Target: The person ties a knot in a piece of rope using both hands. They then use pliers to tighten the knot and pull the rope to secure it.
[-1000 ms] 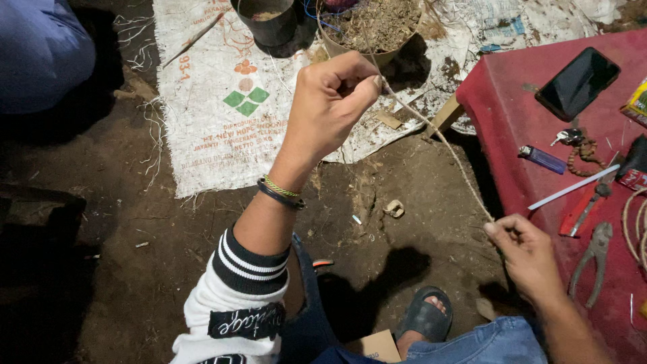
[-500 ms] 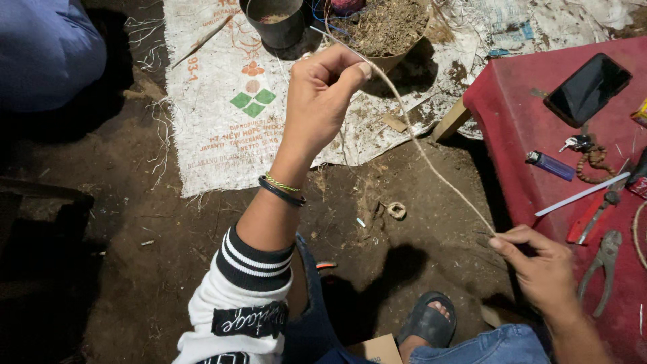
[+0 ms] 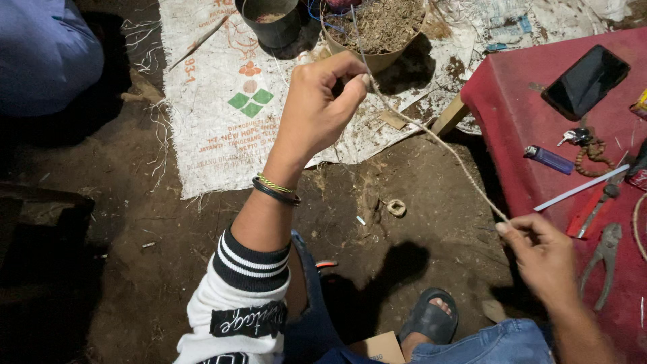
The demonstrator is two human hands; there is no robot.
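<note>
A thin pale twine (image 3: pixel 435 138) runs taut between my two hands above the dirt floor. My left hand (image 3: pixel 320 108) is raised in the upper middle, fingers pinched on the twine's upper end; a dark and a yellow-green bracelet circle that wrist. My right hand (image 3: pixel 542 253) sits lower right, by the edge of a red-covered table (image 3: pixel 505 121), thumb and fingers closed on the twine's lower end.
The red table holds a black phone (image 3: pixel 585 81), a blue lighter (image 3: pixel 549 160), keys, pliers (image 3: pixel 603 259) and a white stick. A white sack (image 3: pixel 229 101) on the ground carries a dark pot (image 3: pixel 273 20) and a soil-filled pot (image 3: pixel 377 30). Someone in blue (image 3: pixel 44 54) sits upper left.
Both hands have stayed on the twine. My left hand has dropped a little away from the pots, and my right hand has shifted slightly left along the table edge.
</note>
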